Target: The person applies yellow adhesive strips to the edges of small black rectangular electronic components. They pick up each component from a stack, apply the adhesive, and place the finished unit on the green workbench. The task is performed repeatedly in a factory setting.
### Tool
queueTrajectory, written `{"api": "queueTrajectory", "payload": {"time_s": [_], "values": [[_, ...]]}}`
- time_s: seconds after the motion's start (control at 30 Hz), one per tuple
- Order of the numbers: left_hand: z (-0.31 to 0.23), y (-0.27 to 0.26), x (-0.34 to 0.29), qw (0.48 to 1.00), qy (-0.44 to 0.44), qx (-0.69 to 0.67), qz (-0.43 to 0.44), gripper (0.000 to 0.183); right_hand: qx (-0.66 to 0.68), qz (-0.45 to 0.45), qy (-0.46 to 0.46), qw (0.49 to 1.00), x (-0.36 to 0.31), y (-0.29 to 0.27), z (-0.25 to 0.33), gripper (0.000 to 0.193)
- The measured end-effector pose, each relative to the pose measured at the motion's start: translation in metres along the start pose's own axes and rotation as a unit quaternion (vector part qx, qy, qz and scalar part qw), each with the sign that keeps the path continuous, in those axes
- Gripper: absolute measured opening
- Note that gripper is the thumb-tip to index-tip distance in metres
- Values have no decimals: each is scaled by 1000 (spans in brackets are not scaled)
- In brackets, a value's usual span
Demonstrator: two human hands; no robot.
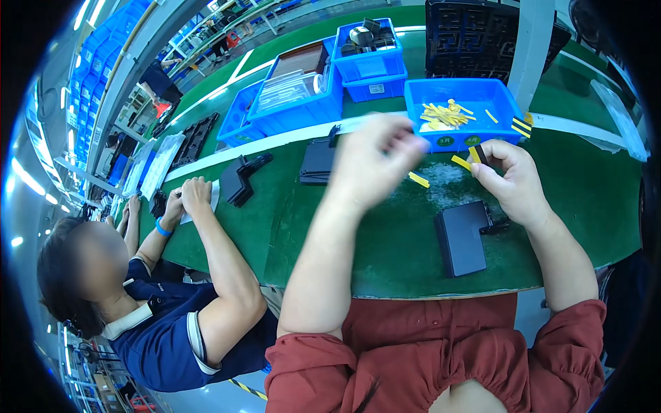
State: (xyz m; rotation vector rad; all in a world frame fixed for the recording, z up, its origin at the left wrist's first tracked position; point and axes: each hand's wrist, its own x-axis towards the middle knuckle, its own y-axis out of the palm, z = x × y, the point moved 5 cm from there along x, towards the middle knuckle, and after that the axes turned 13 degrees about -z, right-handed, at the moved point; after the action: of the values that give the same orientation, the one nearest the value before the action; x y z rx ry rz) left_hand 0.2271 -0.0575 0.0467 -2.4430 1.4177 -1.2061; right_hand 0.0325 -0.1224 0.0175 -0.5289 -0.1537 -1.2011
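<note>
My right hand (515,180) is closed, pinching a yellow strip (460,162) and a small dark piece (482,155) between thumb and fingers. My left hand (372,160) is raised over the table and smeared by motion; I cannot make out anything in its fingers. Below my right hand lies a black L-shaped part (463,241) with a dark cable at its right side. Between the hands, a few yellow strips (418,180) rest on the green tabletop. A blue bin (427,89) beyond the hands holds several more yellow strips (446,113).
More black flat parts (317,162) lie left of my left hand, and others (237,184) near a co-worker (186,323) working at my left. Blue crates (303,103) line the back. A metal post (533,51) and black tray (468,41) stand behind the bin.
</note>
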Motion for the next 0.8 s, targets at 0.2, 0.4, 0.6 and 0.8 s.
{"api": "queueTrajectory", "payload": {"time_s": [0.2, 0.4, 0.6, 0.8], "values": [[-21, 35, -22, 990, 123, -62, 20, 20, -2, 46, -10, 999, -2, 6, 4, 11], [-19, 36, -21, 990, 57, -104, 75, 20, -27, 68, -51, 996, -2, 5, 11, 12], [0, 51, -26, 926, -162, -305, 153, 26, -23, -51, -185, 981, -4, -1, 20, 10], [34, 51, -23, 933, -268, -193, 142, 23, -45, -164, -175, 970, 5, -22, 23, 8]]}}
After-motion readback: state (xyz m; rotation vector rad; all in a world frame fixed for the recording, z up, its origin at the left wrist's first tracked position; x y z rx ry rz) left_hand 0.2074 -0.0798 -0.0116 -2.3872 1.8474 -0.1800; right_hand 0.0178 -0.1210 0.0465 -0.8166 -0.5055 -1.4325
